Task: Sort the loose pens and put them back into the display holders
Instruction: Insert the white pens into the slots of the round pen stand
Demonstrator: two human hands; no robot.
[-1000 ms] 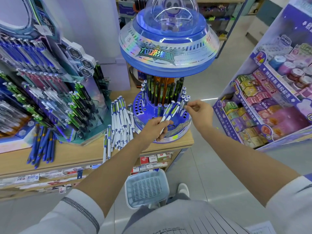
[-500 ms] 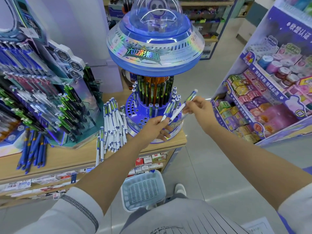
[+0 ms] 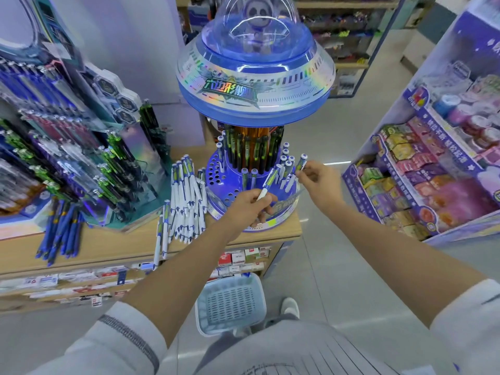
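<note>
A round blue display holder with rings of holes stands under a UFO-shaped top on the wooden counter. Dark pens fill its inner ring, and white-and-blue pens stand in its right outer holes. My left hand grips a white-and-blue pen that points up and to the right, in front of the holder. My right hand pinches another white-and-blue pen, held upright over the holder's right edge. A pile of loose white-and-blue pens lies on the counter just left of the holder.
Loose blue pens lie on the counter at the left, under a tiered rack of packaged pens. A pale blue basket sits on the floor below the counter edge. A purple shelf of boxes stands to the right.
My right hand has brought its pen from a slant above the holder down to upright at the holder's right edge. My left hand stays in front of the holder with its pen.
</note>
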